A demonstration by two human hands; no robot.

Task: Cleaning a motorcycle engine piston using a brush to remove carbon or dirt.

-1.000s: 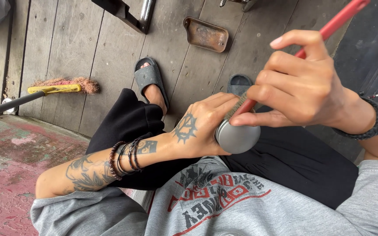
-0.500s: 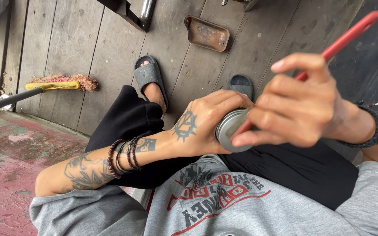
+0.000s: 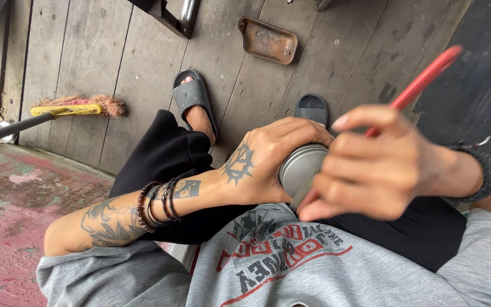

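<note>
Right hand (image 3: 379, 170) lowered over can (image 3: 301, 167), grey plank floor (image 3: 115, 51), rusty tray (image 3: 267, 39)

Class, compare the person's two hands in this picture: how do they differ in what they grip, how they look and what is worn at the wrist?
The left hand wraps around a round grey metal can, while the right hand pinches a red-handled tool against the can's rim. The left hand bears a dark tattoo; the right hand shows none. The left wrist carries several bead bracelets, the right wrist one black bracelet. Both hands are bare and meet at the can.
</note>
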